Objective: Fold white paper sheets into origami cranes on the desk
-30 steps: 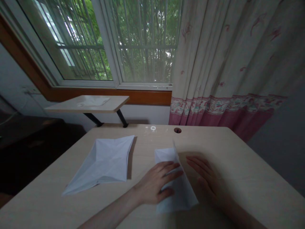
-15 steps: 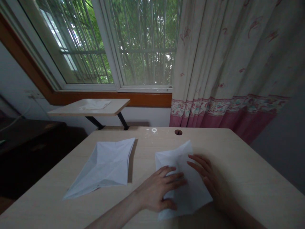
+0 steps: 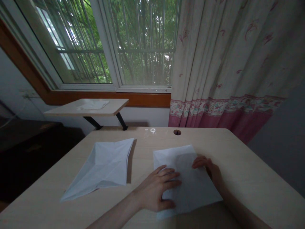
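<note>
Head view | white sheet on the surface, right of a folded paper | change: its right side, standing raised a second ago, now lies opened out, so the sheet spreads wider | left hand: fingers splayed over it, gripping nothing | right hand: fingers curled at its right edge; cannot tell whether pinching

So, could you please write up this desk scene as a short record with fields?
Left hand: fingers spread on the white sheet
Right hand: fingers bent at the sheet's right edge; whether it pinches is unclear
Sheet position: on the pale desk
Left of the sheet: creased white paper, apart from it
Raised shelf: crumpled white piece on top
Background: barred window, floral curtain at right
</note>
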### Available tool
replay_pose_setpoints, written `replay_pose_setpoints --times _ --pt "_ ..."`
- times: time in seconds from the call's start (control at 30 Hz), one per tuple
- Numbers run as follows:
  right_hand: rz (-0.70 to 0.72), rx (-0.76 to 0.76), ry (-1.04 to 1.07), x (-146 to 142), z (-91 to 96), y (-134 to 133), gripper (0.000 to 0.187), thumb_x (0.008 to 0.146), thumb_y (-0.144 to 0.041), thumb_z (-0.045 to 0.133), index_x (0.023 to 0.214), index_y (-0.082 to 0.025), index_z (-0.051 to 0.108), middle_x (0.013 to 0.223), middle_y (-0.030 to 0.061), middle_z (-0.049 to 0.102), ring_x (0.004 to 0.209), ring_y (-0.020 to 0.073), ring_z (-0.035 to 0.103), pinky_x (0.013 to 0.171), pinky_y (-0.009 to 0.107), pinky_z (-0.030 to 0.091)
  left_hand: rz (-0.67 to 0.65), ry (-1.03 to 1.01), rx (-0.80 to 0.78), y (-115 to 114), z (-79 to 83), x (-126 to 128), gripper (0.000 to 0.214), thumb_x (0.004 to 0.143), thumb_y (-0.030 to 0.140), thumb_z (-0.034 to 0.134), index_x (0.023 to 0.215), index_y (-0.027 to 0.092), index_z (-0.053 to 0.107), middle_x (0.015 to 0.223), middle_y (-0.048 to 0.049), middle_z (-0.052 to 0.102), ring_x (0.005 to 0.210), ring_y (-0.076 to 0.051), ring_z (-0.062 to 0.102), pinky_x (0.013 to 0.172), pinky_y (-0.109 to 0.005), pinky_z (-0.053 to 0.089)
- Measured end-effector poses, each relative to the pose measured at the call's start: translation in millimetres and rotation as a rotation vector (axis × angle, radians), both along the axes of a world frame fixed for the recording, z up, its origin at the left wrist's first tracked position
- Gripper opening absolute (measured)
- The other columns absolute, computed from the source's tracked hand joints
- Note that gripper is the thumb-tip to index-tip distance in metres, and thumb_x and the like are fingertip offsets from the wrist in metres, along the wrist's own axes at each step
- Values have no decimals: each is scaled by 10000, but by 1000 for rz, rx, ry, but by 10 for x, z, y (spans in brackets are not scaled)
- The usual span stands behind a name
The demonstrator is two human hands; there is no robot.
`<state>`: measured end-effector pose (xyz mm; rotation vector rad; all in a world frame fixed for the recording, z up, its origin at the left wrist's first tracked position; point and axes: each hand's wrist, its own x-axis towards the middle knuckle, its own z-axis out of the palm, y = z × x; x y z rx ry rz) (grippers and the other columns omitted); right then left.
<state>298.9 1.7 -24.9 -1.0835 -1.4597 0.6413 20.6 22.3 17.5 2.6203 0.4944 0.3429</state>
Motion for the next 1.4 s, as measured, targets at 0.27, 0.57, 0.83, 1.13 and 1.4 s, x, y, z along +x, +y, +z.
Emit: replay_pose_setpoints --times 0.27,0.57,0.83,1.13,1.4 --pt "-67 -173 -195 49 40 -10 560 996 -558 330 702 -244 688 809 47 697 819 238 654 843 400 510 10 23 51 -7 71 -80 614 817 365 720 1388 292 507 1468 -65 499 1372 -295 433 1175 -546 223" --pt "-115 -120 -417 19 67 5 515 986 -541 378 688 -259 689 774 52 711 780 258 674 762 430 551 341 -273 90 168 -252 -114 269 964 242 559 1213 291 649 1310 -47 638 1240 -234 562 1082 -466 422" --pt "-313 26 -586 244 -166 244 443 800 -542 628 1127 -245 654 1162 105 679 1095 338 604 959 572 443 721 -512 13 315 -418 -142 448 848 287 724 1272 277 580 1390 -91 529 1304 -304 465 1096 -570 362" --pt "-353 -115 -774 255 -397 252 783 721 -493 684 1409 -223 426 1343 144 575 1236 385 509 1012 589 360 771 -510 -125 365 -582 -167 593 815 249 722 1359 260 486 1398 -115 479 1371 -326 366 1118 -571 325" --pt "-335 -147 -822 217 -367 226 783 748 -398 704 1439 -214 386 1362 155 562 1267 383 489 1040 598 340 780 -441 -107 359 -583 -153 610 816 162 672 1386 217 462 1389 -128 477 1375 -330 326 1134 -568 287"
